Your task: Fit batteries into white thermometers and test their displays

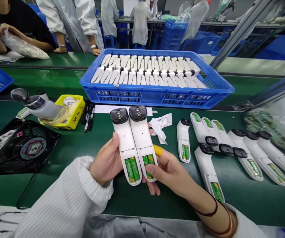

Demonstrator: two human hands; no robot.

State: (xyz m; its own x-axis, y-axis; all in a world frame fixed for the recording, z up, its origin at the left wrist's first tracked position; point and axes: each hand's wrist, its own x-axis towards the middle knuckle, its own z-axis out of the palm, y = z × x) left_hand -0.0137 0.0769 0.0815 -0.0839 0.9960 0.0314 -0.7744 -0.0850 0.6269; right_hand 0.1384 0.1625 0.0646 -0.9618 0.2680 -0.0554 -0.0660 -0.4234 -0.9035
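Two white handheld devices with black heads lie side by side in front of me, their battery bays uncovered and showing green batteries. My left hand [107,158] is wrapped round the left device [125,140] from its side and beneath. Around the lower part of the right device [142,134] my right hand [170,168] closes, its thumb on the edge of the battery bay and a yellow cover on one finger. A similar device [183,135] lies on the green table [167,205] to the right, its batteries showing too.
A blue crate [154,96] holds rows of white devices. More devices [205,162] lie at the right. A yellow basket [76,114], a bottle [45,107], pens [89,117], a black fan [30,147] and a crumpled white cloth [161,127] are nearby. Several people are across the table.
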